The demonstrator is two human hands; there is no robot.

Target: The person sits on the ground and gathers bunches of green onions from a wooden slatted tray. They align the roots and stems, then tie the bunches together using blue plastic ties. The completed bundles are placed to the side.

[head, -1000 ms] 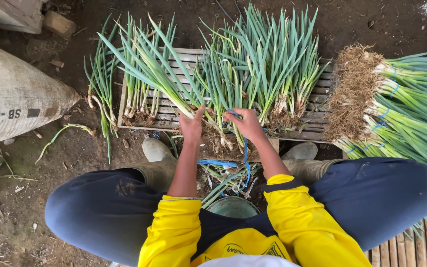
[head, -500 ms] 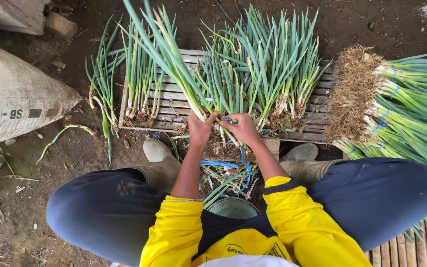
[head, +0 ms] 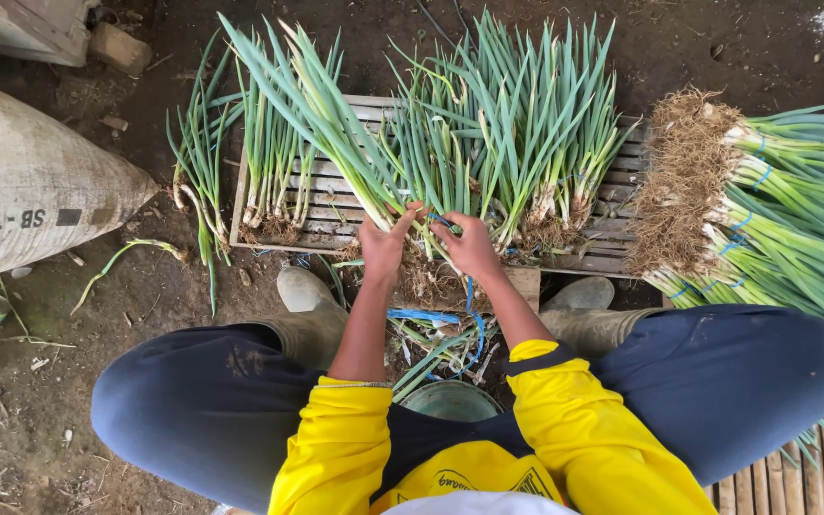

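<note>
Green onions (head: 336, 124) are clasped at their base by the left hand (head: 383, 243); the right hand (head: 469, 246) pinches blue string (head: 474, 305) beside it, above the slatted crate (head: 326, 215).

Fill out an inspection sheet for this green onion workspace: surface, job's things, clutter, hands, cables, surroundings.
Surface: slatted wooden pallet lying on a dirt floor.
Job's things: held bunch of green onions, roots toward the person; blue string trailing below it.
Clutter: loose green onions off the pallet's left edge; trimmings between the rubber boots; green bucket.
Hands: left hand and right hand both grip the held bunch near its base.
Cables: nothing seen.
Surroundings: stuffed sack on the left; tied green onion stack on the right, roots facing the pallet.
</note>
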